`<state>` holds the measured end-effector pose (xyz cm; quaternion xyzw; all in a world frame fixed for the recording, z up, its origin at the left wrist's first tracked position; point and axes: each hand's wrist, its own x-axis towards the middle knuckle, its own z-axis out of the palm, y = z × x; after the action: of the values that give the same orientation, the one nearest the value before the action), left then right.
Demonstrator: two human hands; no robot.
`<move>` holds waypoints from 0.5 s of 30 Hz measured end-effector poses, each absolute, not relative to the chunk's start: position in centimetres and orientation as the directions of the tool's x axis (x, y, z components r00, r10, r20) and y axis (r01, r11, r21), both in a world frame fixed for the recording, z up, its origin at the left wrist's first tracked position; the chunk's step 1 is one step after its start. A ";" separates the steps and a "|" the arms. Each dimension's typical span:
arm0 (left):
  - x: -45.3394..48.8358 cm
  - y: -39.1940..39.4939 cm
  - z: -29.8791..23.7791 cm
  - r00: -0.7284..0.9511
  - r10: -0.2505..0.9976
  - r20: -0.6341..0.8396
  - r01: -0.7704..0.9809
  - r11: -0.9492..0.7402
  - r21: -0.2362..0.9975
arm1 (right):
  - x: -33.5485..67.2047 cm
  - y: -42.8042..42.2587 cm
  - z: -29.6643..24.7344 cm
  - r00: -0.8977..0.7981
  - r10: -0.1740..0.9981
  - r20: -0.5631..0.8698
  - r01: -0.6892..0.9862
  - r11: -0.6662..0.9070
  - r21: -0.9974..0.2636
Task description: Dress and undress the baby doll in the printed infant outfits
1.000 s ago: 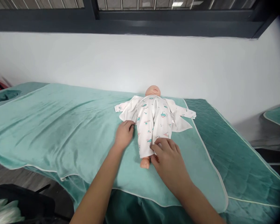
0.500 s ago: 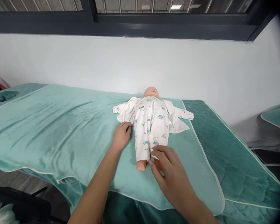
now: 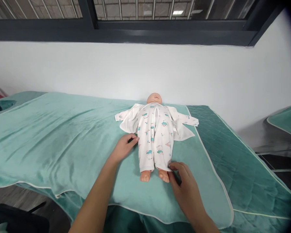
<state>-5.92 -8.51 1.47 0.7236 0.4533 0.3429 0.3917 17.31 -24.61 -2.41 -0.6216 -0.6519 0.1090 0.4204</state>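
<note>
A baby doll (image 3: 154, 97) lies on its back, its head toward the wall and its bare feet toward me. White printed baby trousers (image 3: 146, 142) cover its front and legs. A white baby jacket (image 3: 184, 129) is spread out beneath, with the sleeves stretched to both sides. My left hand (image 3: 124, 147) is at the left side of the trousers, thumb and fingertips closed in a pinch at the edge of the cloth. At the right leg's hem, my right hand (image 3: 185, 189) has thumb and forefinger closed on the cuff, beside the doll's foot (image 3: 163, 175).
A light green blanket (image 3: 63, 136) with pale piping lies under the doll, over a darker green quilted cover (image 3: 237, 155). A white wall (image 3: 87, 71) and a dark window frame (image 3: 160, 34) stand behind. A black object (image 3: 16, 218) is at lower left.
My right hand has moved from between the trouser legs to the outer side of the right cuff, uncovering both feet. My left hand has shifted slightly toward me along the side. The view has tilted slightly.
</note>
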 end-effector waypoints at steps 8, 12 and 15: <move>-5.8 -8.6 1.7 0.373 0.919 0.130 0.383 -0.280 0.880 | 17.8 -25.9 -0.3 0.065 0.842 0.535 0.682 0.354 -0.640; -5.9 -8.9 2.3 0.411 0.905 0.111 0.326 -0.259 0.909 | 18.1 -25.7 -1.7 0.077 0.905 0.418 0.691 0.254 -0.677; -6.2 -9.0 2.3 0.370 0.926 0.076 0.281 -0.189 0.941 | 18.1 -25.5 -2.8 0.123 0.922 0.366 0.718 0.172 -0.674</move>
<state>-6.23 -8.99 2.27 0.6874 0.4388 0.3496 0.4612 18.06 -25.48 -2.81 -0.6307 -0.6502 0.1265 0.4043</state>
